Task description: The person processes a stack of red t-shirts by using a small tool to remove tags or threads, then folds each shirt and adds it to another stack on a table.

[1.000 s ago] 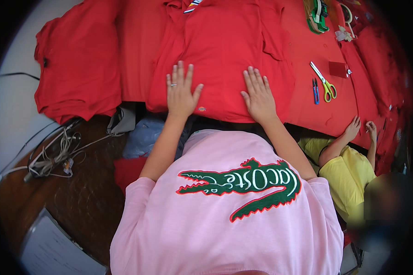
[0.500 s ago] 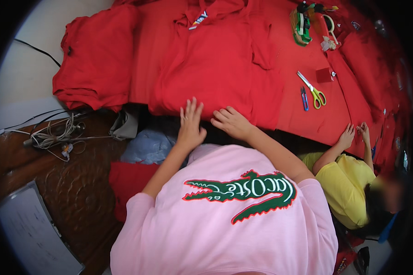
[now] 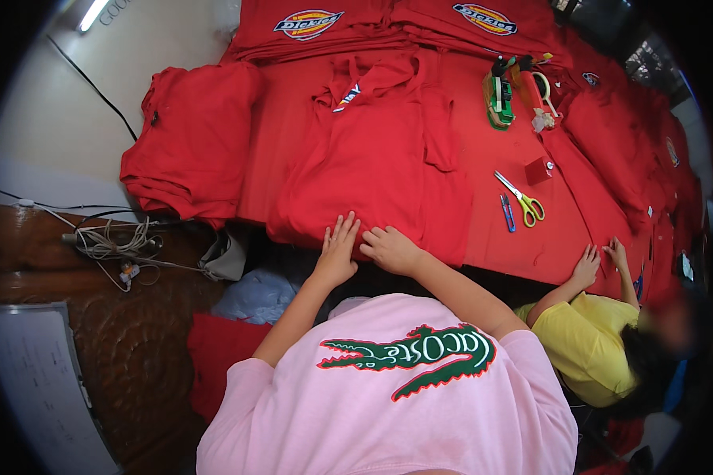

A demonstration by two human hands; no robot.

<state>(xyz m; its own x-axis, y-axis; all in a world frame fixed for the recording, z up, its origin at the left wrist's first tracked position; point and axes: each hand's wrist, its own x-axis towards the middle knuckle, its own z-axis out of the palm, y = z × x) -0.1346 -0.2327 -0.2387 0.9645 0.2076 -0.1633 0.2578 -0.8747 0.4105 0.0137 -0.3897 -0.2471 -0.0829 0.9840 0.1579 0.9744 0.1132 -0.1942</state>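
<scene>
A red shirt (image 3: pixel 356 170) lies spread on the table in front of me, a printed label at its far neck end. On its near edge my left hand (image 3: pixel 340 252) rests with fingers stretched out flat, pointing away from me. Close beside it on the right, my right hand (image 3: pixel 391 250) touches the same edge, its fingers slightly bent and resting on the cloth. Neither hand has visibly lifted or gripped the fabric. My thumbs are partly hidden.
Folded red garments (image 3: pixel 194 142) sit on the left, with more red stacks (image 3: pixel 317 36) behind. To the right lie scissors (image 3: pixel 524 202), blue thread snips (image 3: pixel 507 212), a green tape dispenser (image 3: pixel 499 99) and a red box (image 3: pixel 539 170). A co-worker in yellow (image 3: pixel 590 340) works at right.
My hands have come closer together along the shirt's near edge, the right one shifting left with its fingers less spread. My view has tilted up, bringing in the far stacks.
</scene>
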